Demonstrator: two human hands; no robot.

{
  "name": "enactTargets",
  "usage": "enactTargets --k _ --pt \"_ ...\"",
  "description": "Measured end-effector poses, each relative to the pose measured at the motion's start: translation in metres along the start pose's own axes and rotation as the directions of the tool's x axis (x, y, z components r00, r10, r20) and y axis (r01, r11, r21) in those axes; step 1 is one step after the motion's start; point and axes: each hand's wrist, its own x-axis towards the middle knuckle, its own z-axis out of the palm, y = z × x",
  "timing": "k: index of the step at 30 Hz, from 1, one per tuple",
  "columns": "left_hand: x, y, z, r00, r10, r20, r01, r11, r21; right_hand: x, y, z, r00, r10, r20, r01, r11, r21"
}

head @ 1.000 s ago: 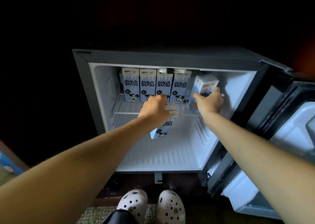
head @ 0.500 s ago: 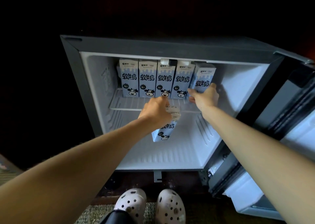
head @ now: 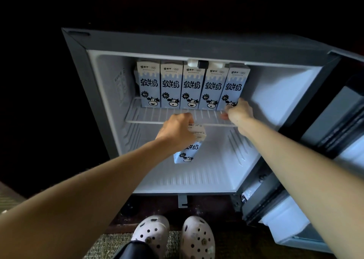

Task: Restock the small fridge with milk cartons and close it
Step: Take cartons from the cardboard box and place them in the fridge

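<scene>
With five cartons (head: 192,87) upright on the shelf (head: 157,117) and the right hand (head: 239,112) loosely touching the fifth's base, the left hand (head: 175,133), gripping a sixth carton (head: 188,152) below, should lift it upright beside them.

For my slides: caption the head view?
Left hand holds a carton; right hand touches the fifth shelved carton.

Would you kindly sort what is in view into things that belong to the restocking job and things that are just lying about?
Part of the job:
fridge
fridge door
wire shelf
five cartons on the shelf
carton in the left hand
left hand
right hand

Just lying about:
clogs
rug
</scene>
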Motion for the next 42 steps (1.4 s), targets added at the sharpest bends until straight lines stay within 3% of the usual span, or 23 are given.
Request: enactTargets --k 4,6,8,10,13,19,21,24,26,29,33,35,39,42 --pt "-0.002 -0.011 0.003 1.0 -0.026 -0.005 0.025 0.999 -0.033 -0.004 0.002 0.0 1.0 0.006 -0.012 -0.005 0.999 0.042" --pt "-0.005 -0.016 0.004 0.999 -0.035 -0.009 0.034 0.998 -0.045 -0.01 0.008 0.005 0.992 -0.045 -0.119 0.055 0.995 0.085" --pt "-0.009 -0.023 0.005 0.999 -0.045 -0.015 0.045 0.998 -0.047 -0.025 0.023 0.013 0.921 -0.235 -0.311 0.244 0.97 -0.011" --pt "-0.012 -0.032 0.008 0.998 -0.059 -0.017 0.058 0.997 -0.044 -0.049 0.044 0.024 0.807 -0.428 -0.407 0.415 0.901 -0.124" --pt "-0.016 -0.048 0.016 0.996 -0.088 -0.006 0.088 0.995 -0.043 -0.078 0.075 0.036 0.764 -0.581 -0.28 0.542 0.814 -0.209" --pt "-0.014 -0.082 0.037 0.985 -0.17 -0.001 0.17 0.983 -0.066 -0.097 0.105 0.065 0.729 -0.684 -0.036 0.653 0.71 -0.264" --pt "-0.009 -0.091 0.044 0.981 -0.192 0.002 0.192 0.978 -0.081 -0.097 0.119 0.079 0.786 -0.616 0.054 0.605 0.749 -0.271" --pt "0.001 -0.105 0.053 0.985 -0.171 0.007 0.171 0.982 -0.086 -0.084 0.136 0.105 0.918 -0.314 0.241 0.369 0.898 -0.238" --pt "0.007 -0.114 0.059 0.989 -0.148 0.005 0.148 0.985 -0.093 -0.072 0.142 0.123 0.895 -0.157 0.418 0.288 0.919 -0.27" --pt "0.015 -0.126 0.068 0.99 -0.14 -0.001 0.138 0.976 -0.167 -0.055 0.146 0.147 0.821 -0.07 0.567 0.243 0.941 -0.236" --pt "0.024 -0.141 0.074 0.987 -0.157 -0.017 0.143 0.937 -0.32 -0.034 0.147 0.162 0.804 0.013 0.594 0.158 0.959 -0.235" --pt "0.024 -0.147 0.081 0.973 -0.229 0.014 0.211 0.869 -0.447 -0.029 0.149 0.166 0.81 0.011 0.587 0.15 0.963 -0.225" --pt "0.027 -0.16 0.101 0.878 -0.464 0.119 0.448 0.711 -0.542 -0.023 0.15 0.179 0.85 -0.007 0.526 0.113 0.979 -0.169" --pt "0.039 -0.164 0.11 0.838 -0.53 0.129 0.499 0.649 -0.574 -0.014 0.147 0.191 0.864 0.0 0.503 0.092 0.983 -0.159"
